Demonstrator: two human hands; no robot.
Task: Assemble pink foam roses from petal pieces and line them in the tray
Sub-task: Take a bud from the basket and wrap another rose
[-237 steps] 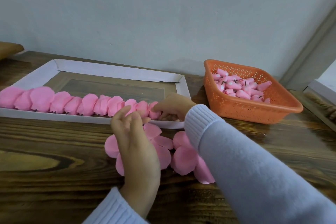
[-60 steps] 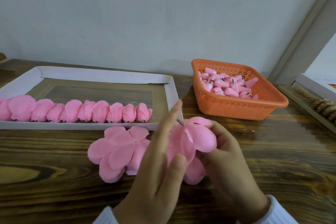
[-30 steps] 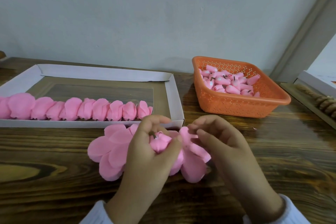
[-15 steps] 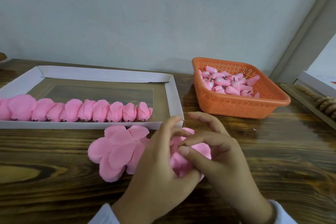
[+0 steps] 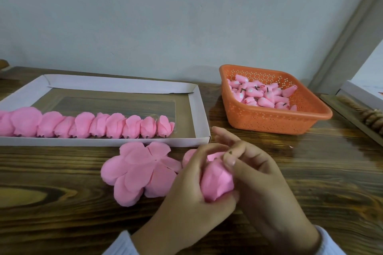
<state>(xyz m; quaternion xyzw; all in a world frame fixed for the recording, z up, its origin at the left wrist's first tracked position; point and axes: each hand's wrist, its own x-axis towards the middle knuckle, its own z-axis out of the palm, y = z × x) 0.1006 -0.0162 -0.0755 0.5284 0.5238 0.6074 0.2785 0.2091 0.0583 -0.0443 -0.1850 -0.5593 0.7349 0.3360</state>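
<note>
Head cam: both hands are wrapped round one rose (image 5: 216, 180) just above the near-middle bench (image 5: 51, 213). The left hand (image 5: 186, 192) has its fingers (image 5: 199, 161) curled over the rose's left side, and the right hand (image 5: 265, 188) pinches the far tip, where a dark stub pokes out. The rose looks plump, closed up and soft, with its long axis roughly near-to-far. The free spot in the tray (image 5: 199, 109) is far-left of it, just right of the row (image 5: 93, 125), so the left hand's closer. A flat petal piece (image 5: 141, 170) lies just left.
</note>
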